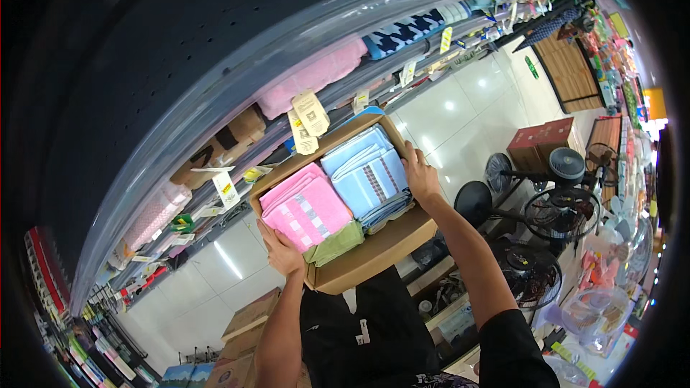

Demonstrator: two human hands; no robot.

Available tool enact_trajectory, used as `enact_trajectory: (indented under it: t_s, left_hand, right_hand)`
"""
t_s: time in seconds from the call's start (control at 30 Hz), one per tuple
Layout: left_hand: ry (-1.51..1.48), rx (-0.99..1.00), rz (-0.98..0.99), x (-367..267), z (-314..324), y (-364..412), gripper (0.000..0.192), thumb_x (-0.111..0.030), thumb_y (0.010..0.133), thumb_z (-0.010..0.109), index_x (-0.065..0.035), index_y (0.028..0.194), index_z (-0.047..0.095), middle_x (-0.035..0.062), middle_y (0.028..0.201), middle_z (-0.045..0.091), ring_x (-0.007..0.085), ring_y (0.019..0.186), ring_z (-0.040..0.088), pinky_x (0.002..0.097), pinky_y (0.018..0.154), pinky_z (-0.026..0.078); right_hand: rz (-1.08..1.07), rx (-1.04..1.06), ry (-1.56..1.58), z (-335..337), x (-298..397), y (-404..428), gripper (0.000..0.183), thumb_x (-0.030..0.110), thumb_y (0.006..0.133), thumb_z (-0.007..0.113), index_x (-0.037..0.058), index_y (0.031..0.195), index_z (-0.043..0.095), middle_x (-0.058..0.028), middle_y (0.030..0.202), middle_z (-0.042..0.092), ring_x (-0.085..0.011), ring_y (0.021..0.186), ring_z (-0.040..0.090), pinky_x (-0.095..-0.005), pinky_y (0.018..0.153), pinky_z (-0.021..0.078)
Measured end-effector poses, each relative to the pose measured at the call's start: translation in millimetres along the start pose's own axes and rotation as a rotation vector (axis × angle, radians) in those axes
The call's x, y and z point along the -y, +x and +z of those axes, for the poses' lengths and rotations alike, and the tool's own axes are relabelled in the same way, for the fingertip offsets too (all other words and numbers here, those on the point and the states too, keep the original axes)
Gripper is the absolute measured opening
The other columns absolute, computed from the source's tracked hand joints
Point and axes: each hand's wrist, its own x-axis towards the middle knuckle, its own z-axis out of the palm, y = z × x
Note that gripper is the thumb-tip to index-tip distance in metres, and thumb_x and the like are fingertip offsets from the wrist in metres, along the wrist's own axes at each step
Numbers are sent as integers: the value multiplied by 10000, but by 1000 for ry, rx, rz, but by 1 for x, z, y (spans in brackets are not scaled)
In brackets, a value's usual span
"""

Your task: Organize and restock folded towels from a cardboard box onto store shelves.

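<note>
Between my hands is an open cardboard box (372, 264), held at waist height and tilted a little. My left hand (281, 250) grips its left end, and my right hand (421, 172) grips the right end. Inside, a folded pink towel (307, 207) with a checked band lies on the left. To its right sits a folded light-blue towel (366, 172) with dark and white stripes. A green folded cloth (337, 242) and a darker blue folded cloth (385, 209) show along the near side. The box's bottom is hidden.
Just beyond the box runs a shelf rack with a clear front rail (302, 27), rolled pink towels (318, 75) and hanging tags (310, 113). Black fans (560, 213) stand at right near a red-topped carton (544, 140). Stacked cartons (250, 315) are at lower left, on white floor tiles (215, 275).
</note>
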Motion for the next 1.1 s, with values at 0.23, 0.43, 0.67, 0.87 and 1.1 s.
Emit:
enact_trajectory:
  t_s: [0.23, 0.43, 0.67, 0.87, 1.1]
  left_hand:
    - [-37, 13, -20, 10, -1, -1, 576, -307, 1068, 426, -244, 1606, 234, 180, 1363, 623, 490, 924, 677, 606, 777, 533]
    - [-9, 119, -73, -3, -2, 3, 583, -321, 1074, 395, -221, 1619, 214, 188, 1431, 581, 491, 1015, 663, 592, 851, 526]
    - [20, 58, -44, 6, -4, 2, 572, -324, 1066, 420, -208, 1603, 261, 203, 1403, 600, 490, 962, 675, 583, 802, 545]
    - [21, 53, -46, 5, 4, 3, 507, -321, 1059, 439, -153, 1528, 343, 232, 1313, 640, 505, 930, 668, 604, 790, 530]
    - [67, -28, 5, 3, 7, 5, 398, -320, 1065, 434, -120, 1408, 408, 198, 1166, 675, 466, 889, 685, 600, 736, 542]
  right_hand:
    - [27, 97, -46, 5, 10, 1, 546, 323, 1052, 515, 150, 1536, 329, -179, 1161, 635, -385, 709, 714, -475, 602, 594]
    - [73, 14, -107, -7, 6, 2, 494, 346, 1051, 500, 155, 1487, 370, -219, 1044, 668, -439, 709, 701, -538, 636, 585]
    - [3, 10, -129, -1, 12, 2, 398, 347, 1053, 503, 141, 1375, 391, -231, 959, 676, -455, 715, 692, -556, 604, 575]
    - [-50, -69, -158, 5, 0, 0, 386, 356, 1050, 516, 133, 1341, 396, -222, 924, 693, -461, 706, 695, -544, 588, 578]
    - [-95, -71, -219, 8, -5, 9, 336, 386, 1047, 520, 133, 1239, 409, -215, 885, 700, -462, 705, 696, -535, 569, 579]
